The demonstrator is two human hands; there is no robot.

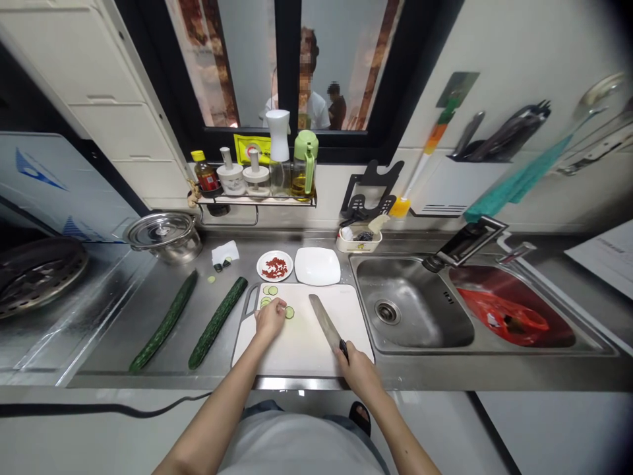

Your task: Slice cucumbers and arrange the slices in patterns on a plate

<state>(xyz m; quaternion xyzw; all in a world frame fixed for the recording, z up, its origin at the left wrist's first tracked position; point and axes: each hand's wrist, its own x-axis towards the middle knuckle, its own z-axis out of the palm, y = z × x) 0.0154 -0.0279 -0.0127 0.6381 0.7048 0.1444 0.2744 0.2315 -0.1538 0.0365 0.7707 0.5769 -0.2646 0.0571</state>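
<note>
My right hand [359,369] is closed around the black handle of a knife [325,323], whose blade points away over the right half of the white cutting board [306,356]. Over the board's left half is my left hand [271,318], its fingers curled; whether anything is in them is hidden. A cucumber slice [289,313] lies just right of its fingertips, and several more slices [272,290] are at the board's upper left. Two whole cucumbers, one nearer the board [217,323] and one farther left [165,322], rest on the steel counter.
Behind the board stand a plate of red pieces [275,266] and a white plate [318,266]. A lidded pot [165,236] is at the back left. The sink [415,303] lies to the right, with a red bag [504,316]. Bottles fill a wall rack [257,200].
</note>
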